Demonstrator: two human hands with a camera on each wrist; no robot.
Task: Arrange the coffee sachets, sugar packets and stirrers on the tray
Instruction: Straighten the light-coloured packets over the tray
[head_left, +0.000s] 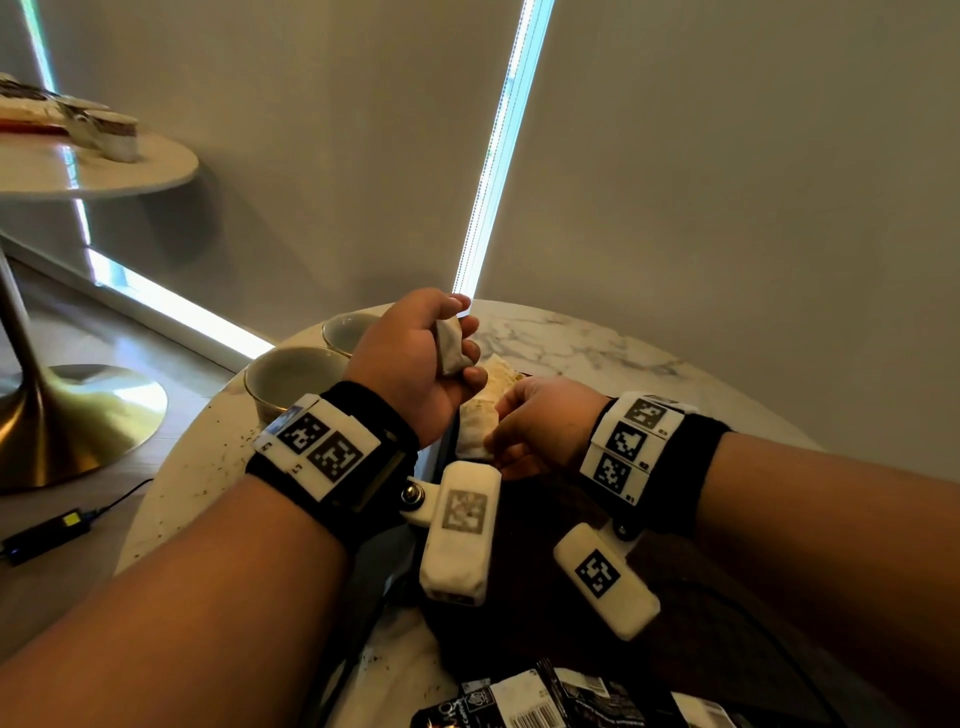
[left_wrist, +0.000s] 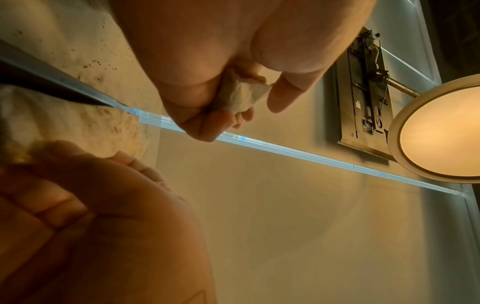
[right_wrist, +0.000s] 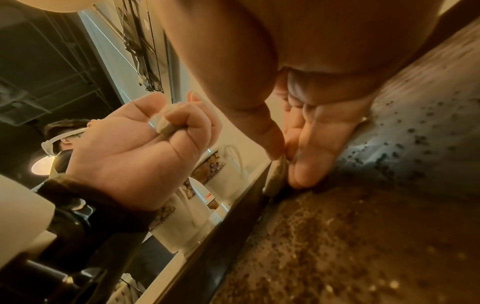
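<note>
tray (head_left: 524, 525) mostly hidden under hands, sachets (head_left: 571, 701) cut off, perhaps coffee

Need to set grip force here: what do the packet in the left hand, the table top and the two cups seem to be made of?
Packet in the left hand: looks like thin white paper, matte, crumpled where the fingers curl round it. Table top: marble or a marble-look surface, white with grey veins, glossy. Cups: probably glazed ceramic, smooth and off-white, with what looks like a gold rim.
</note>
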